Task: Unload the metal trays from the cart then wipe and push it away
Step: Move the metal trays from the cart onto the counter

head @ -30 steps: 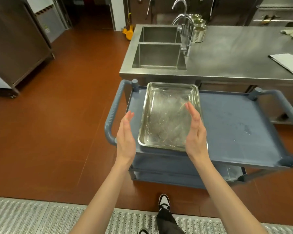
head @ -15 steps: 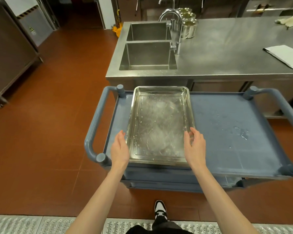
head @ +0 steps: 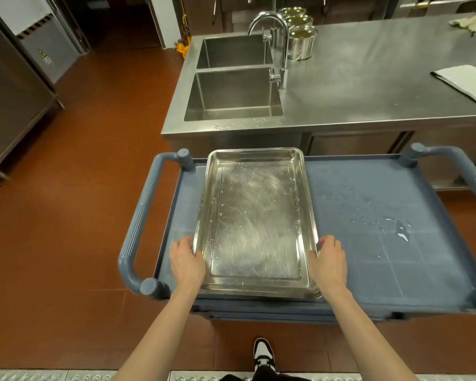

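One metal tray [head: 254, 224] lies on the left half of the cart [head: 382, 257] top shelf, its near edge reaching the shelf's front lip. The left hand [head: 187, 261] grips the tray's left rim near the front corner, and the right hand [head: 329, 261] grips the right rim opposite; on both, the fingers curl around the rim, the tips hidden beneath it. Whether the tray is already clear of the shelf cannot be told. The tray is empty, scratched and beaded with droplets. Water [head: 396, 226] is spattered and pooled on the right half of the shelf. Beyond the cart stands a steel tabletop [head: 368, 86] with a double sink [head: 232, 92] and a folded white cloth [head: 467, 82] at the right. Assessment: unloading is in hand, with this tray not yet removed; lower shelves are barely visible, so remaining trays cannot be counted. Wiping is outstanding, given the standing water, and the cart has not been pushed away.
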The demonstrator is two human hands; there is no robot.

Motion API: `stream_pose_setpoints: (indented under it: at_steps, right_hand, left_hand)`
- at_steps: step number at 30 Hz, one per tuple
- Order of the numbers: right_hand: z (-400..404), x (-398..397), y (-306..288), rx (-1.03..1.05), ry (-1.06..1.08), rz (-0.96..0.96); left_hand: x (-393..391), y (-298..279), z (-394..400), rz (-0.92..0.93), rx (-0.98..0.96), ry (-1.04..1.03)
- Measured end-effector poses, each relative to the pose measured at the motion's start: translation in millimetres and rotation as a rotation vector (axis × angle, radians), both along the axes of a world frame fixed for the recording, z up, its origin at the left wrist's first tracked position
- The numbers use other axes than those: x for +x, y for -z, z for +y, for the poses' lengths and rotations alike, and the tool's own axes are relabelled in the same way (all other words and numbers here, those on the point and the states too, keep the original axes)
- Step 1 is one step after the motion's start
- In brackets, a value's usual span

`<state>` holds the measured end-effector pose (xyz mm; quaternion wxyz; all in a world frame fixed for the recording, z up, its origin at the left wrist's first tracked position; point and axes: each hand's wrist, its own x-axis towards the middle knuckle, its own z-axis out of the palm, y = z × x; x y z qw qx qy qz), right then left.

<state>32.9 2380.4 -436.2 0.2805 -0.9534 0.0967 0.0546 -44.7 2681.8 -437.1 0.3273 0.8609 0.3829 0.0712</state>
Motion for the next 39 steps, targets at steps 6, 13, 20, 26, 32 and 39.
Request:
stream_pose_setpoints:
  at_steps: [6,13,20,26,32,39]
  right_hand:
    - [-2,8,2,0.046,0.013,0.032]
    - [-10,26,-5,0.05,-0.034,0.24]
    - [-1,9,-8,0.164,0.026,0.105]
    - [-2,-6,-16,0.289,0.091,0.027]
    - [-8,-14,-50,0.337,0.12,0.002]
    - [-2,-25,-98,0.353,0.031,-0.032]
  left_hand:
    - [7,1,9,0.041,-0.011,-0.005]
    - [19,-4,15,0.193,-0.037,-0.009]
    - [8,-6,4,0.078,-0.043,0.021]
    - [-3,-27,-7,-0.063,-0.117,-0.094]
    - [-23,-60,-20,-0.177,-0.184,-0.151]
    - [-60,-100,-20,-0.249,-0.242,-0.261]
